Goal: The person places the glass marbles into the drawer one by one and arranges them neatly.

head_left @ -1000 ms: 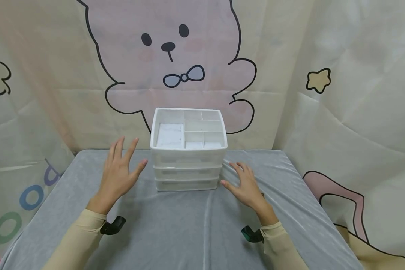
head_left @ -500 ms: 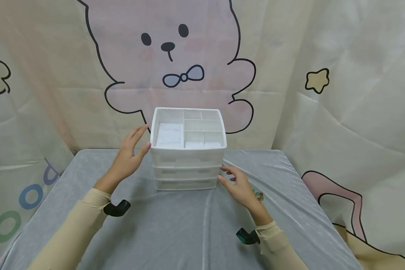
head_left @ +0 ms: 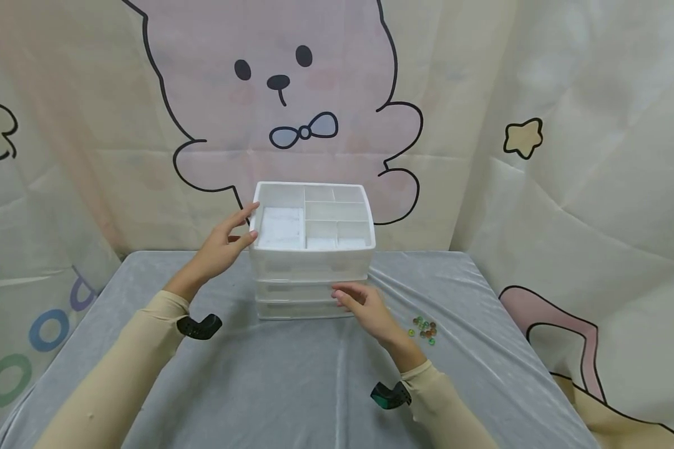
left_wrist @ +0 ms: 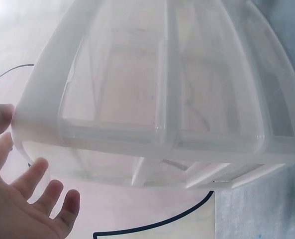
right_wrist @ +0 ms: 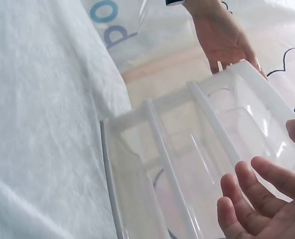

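Observation:
A white plastic drawer unit (head_left: 311, 267) with several clear drawers stands at the back of the table, its divided top tray (head_left: 281, 226) facing up. My left hand (head_left: 216, 249) rests its thumb and fingers against the upper left rim. The left wrist view has that thumb at the unit's corner, with the other fingers (left_wrist: 51, 191) loosely bent beside it. My right hand (head_left: 371, 313) is in front of the right part of the middle drawer (head_left: 292, 290). In the right wrist view its fingers (right_wrist: 242, 174) are relaxed and slightly bent close over the drawer fronts.
Several small coloured glass marbles (head_left: 424, 327) lie on the grey cloth (head_left: 292, 386) to the right of my right hand. A printed curtain (head_left: 455, 81) hangs right behind the table, and more fabric hangs along both sides.
My left hand has moved right to the unit's upper left rim. The right hand has moved left, from beside the unit to the drawer fronts, uncovering the marbles.

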`<state>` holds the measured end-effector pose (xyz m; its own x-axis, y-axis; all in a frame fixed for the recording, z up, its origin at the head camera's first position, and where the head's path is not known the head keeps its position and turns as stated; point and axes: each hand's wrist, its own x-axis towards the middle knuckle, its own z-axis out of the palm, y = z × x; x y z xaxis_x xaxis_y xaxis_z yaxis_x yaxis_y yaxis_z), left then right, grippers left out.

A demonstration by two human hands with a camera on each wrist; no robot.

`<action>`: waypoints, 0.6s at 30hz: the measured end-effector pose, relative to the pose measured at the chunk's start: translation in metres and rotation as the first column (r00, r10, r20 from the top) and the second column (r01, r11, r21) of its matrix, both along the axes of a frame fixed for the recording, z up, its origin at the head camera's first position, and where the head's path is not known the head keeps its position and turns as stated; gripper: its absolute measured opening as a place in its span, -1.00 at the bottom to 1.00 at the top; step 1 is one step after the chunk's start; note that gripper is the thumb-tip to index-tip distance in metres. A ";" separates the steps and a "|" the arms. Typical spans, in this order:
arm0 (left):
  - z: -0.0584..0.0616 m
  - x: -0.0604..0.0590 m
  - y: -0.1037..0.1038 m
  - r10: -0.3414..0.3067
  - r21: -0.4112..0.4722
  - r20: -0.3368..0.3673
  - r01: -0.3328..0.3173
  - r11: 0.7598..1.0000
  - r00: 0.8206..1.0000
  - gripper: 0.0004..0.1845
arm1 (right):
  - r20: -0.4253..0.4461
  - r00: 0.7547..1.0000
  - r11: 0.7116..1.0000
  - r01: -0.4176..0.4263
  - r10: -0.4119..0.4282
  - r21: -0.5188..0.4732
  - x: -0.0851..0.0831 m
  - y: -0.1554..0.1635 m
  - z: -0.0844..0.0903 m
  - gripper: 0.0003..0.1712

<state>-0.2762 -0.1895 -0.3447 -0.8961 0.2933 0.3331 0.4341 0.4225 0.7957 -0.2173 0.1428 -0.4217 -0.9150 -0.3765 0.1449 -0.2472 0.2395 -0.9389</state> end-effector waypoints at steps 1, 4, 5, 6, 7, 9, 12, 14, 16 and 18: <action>0.000 0.000 -0.001 -0.006 0.002 0.008 0.006 1.000 1.000 -0.37 | 0.015 1.000 1.000 -0.004 0.004 -0.006 -0.001 -0.003 0.000 -0.53; 0.001 -0.002 -0.002 -0.024 0.003 0.042 0.023 1.000 0.999 -0.37 | 0.052 0.998 1.000 -0.017 0.018 -0.025 -0.003 -0.011 0.000 -0.52; 0.001 -0.002 -0.003 -0.028 0.002 0.053 0.028 1.000 0.998 -0.37 | 0.058 0.998 0.999 -0.022 0.024 -0.038 -0.004 -0.014 0.001 -0.51; 0.001 -0.003 -0.003 -0.033 0.002 0.062 0.033 0.999 0.998 -0.36 | 0.066 0.997 0.998 -0.029 0.032 -0.053 -0.004 -0.016 0.001 -0.51; 0.001 -0.004 -0.004 -0.038 0.000 0.069 0.038 0.999 0.997 -0.36 | 0.077 0.996 0.997 -0.034 0.040 -0.069 -0.005 -0.019 0.001 -0.51; 0.000 -0.005 -0.005 -0.048 -0.001 0.079 0.048 0.999 0.996 -0.35 | 0.105 0.993 0.994 -0.041 0.051 -0.099 -0.007 -0.023 0.001 -0.50; 0.000 -0.007 -0.006 -0.058 -0.003 0.092 0.059 0.998 0.994 -0.34 | 0.168 0.984 0.986 -0.033 0.061 -0.163 -0.010 -0.030 0.001 -0.48; 0.000 -0.007 -0.006 -0.064 -0.012 0.099 0.066 0.998 0.993 -0.34 | 0.209 0.976 0.979 -0.018 0.062 -0.205 -0.012 -0.035 0.001 -0.46; 0.001 -0.007 -0.006 -0.068 -0.018 0.107 0.071 0.997 0.992 -0.33 | 0.241 0.969 0.970 0.000 0.061 -0.244 -0.014 -0.040 0.001 -0.45; 0.002 -0.007 -0.006 -0.077 -0.026 0.105 0.080 0.996 0.991 -0.33 | 0.268 0.962 0.961 0.019 0.058 -0.277 -0.015 -0.045 0.002 -0.46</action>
<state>-0.2834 -0.1951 -0.3427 -0.8990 0.3730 0.2296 0.3829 0.4147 0.8254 -0.2322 0.0981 -0.4194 -0.9268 -0.3755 -0.0074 0.0240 -0.0395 -0.9989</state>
